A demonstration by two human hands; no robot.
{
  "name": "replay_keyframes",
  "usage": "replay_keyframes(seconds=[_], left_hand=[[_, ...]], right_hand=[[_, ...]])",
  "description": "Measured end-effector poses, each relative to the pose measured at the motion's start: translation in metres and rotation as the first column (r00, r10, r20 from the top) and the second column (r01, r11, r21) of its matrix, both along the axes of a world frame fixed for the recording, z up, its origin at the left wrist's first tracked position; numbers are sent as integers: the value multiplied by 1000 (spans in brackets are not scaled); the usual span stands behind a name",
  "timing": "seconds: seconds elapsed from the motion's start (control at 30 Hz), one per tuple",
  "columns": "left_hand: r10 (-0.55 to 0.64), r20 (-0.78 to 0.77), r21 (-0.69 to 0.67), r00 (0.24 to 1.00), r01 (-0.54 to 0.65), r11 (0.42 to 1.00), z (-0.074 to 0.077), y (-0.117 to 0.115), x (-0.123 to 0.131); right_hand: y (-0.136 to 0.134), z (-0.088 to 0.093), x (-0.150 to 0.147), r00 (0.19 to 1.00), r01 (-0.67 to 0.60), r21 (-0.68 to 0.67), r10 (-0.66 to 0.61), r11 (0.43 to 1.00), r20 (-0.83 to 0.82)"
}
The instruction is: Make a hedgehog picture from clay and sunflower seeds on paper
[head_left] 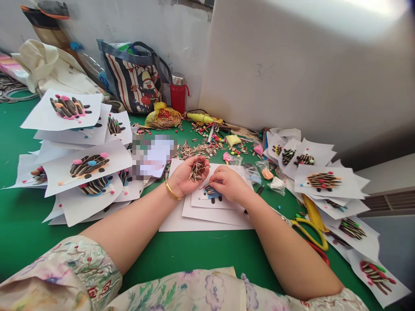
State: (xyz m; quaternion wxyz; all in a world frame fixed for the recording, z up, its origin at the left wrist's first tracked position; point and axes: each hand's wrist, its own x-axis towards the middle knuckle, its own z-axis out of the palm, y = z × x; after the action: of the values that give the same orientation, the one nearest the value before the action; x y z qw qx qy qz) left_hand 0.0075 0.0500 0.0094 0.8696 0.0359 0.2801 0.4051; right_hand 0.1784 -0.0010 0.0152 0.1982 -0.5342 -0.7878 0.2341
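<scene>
My left hand is cupped palm up around a small heap of striped sunflower seeds. Just right of it, my right hand has its fingertips pinched together; whatever they hold is too small or hidden to name. Beneath those fingertips is a blue clay hedgehog with black feet and some seeds on its back, on a white sheet of paper. More white sheets are stacked under that one. My right hand covers part of the picture.
Finished-looking seed hedgehog cards pile up at left, others at right. Behind my hands lie loose seeds, a phone and bagged orange clay. Yellow-handled scissors rest near my right forearm. A red flask stands at the wall.
</scene>
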Motion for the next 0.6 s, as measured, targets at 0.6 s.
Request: replay_keyframes(seconds=[0.6], left_hand=[[16,38,-10,999,-16,1000,-1,0,-1]], right_hand=[[-1,11,2,994,-24,32,20,999,107]])
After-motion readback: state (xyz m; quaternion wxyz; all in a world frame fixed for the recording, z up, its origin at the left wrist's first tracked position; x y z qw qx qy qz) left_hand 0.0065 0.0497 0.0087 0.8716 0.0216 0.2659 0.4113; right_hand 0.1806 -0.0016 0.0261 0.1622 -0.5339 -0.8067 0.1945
